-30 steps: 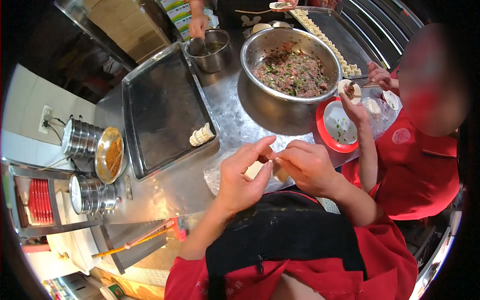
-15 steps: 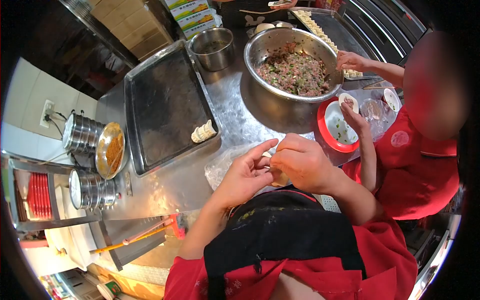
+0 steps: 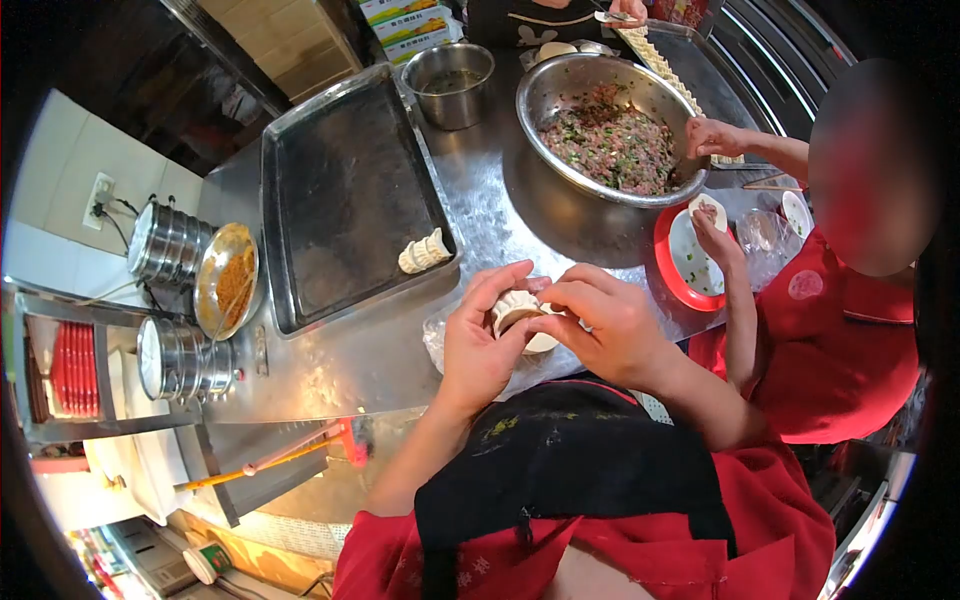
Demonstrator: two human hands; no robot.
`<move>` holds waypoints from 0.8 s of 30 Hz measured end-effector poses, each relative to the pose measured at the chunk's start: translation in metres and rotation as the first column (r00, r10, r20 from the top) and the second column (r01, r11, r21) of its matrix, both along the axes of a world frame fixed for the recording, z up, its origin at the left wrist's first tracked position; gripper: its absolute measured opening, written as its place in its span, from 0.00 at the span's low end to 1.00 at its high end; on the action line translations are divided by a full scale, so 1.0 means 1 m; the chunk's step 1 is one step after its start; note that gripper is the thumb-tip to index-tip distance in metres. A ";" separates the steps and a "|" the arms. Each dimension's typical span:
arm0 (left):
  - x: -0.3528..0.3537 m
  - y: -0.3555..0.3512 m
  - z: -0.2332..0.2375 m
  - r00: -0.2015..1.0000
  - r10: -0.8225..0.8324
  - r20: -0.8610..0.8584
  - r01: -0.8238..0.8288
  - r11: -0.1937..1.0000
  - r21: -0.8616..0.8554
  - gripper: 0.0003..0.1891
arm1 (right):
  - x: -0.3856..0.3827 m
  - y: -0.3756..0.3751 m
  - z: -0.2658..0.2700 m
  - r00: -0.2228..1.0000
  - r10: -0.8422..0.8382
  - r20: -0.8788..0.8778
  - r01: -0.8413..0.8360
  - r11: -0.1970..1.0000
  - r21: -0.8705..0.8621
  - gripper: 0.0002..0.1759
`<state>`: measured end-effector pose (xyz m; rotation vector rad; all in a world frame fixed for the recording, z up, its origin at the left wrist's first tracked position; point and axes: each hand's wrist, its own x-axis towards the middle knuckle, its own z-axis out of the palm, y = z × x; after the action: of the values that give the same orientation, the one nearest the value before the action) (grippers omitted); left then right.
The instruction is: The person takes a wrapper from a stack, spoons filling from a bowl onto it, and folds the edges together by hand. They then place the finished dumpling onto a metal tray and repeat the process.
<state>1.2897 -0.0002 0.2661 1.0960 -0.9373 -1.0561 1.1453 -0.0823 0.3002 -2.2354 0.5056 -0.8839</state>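
A pleated dumpling point(image 3: 512, 308) is held between my two hands above the near edge of the steel table. My left hand point(image 3: 476, 345) is curled round its left side, thumb against the dough. The fingertips of my right hand point(image 3: 618, 328) are closed at its right side, partly hiding it. Below and behind the fingers, a pale round of dough point(image 3: 543, 343) shows in part. Just beyond my left hand, several finished dumplings point(image 3: 424, 251) stand in a row at the near right corner of a dark baking tray point(image 3: 345, 210).
A large steel bowl of minced filling point(image 3: 612, 150) stands ahead, with a steel pot point(image 3: 450, 88) left of it. On the right, a co-worker in red point(image 3: 830, 330) holds a filled wrapper point(image 3: 708, 212) over a red-rimmed basin point(image 3: 680, 275). Another person's hands are at the top.
My hands have turned and parted slightly, so the dumpling's pleats now show between them. The view has shifted a little. The co-worker's hand remains at the bowl's right rim.
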 end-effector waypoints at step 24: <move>0.206 -0.046 -0.153 0.541 0.145 0.828 -0.579 0.779 0.242 0.13 | -0.019 0.026 -0.050 0.930 -0.085 -0.358 0.124 0.988 0.088 0.08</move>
<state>1.4959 -0.0466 0.1127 2.2117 -1.0254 -0.3957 1.1265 -0.0563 0.2505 -2.2903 0.8259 -0.4882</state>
